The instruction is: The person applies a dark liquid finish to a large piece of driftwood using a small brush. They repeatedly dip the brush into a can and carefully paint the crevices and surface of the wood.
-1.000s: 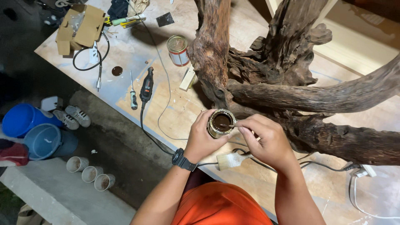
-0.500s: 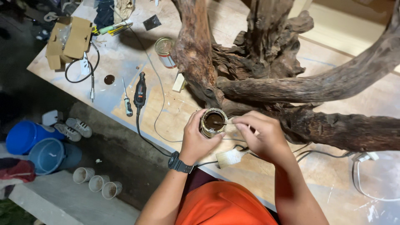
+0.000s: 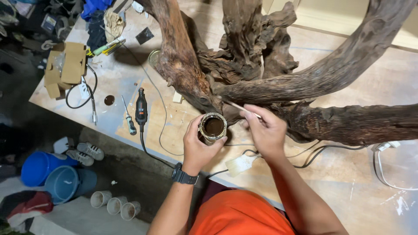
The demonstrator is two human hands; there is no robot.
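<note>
Two things sit in our hands, and beside them stands one far bigger. We start with the driftwood root [image 3: 261,82], a gnarled, dark mass spread across the wooden desk [image 3: 348,182]; it looks heavy and rigid, so we judge it stays put under light pressure and needs no steadying.

Next comes the small open tin [image 3: 213,127], filled with a dark brown liquid that looks like stain or varnish. It sits above the desk edge, just in front of the root's base. We judge it light but easy to spill, and its rim may be slick with drips, so the side wall is the safest place to grip, keeping it level.

Our left hand [image 3: 198,146] is curled around that tin from below and the side, fingers clamped on its wall. Our right hand [image 3: 265,130] is pinched closed on a thin stick-like brush handle [image 3: 244,109], whose far end points at the root; we cannot tell whether the tip touches the wood. The handle looks stiff and very light, suited to a fingertip pinch near its middle.

A rotary tool [image 3: 141,108] lies on the desk to the left, well apart.
</note>
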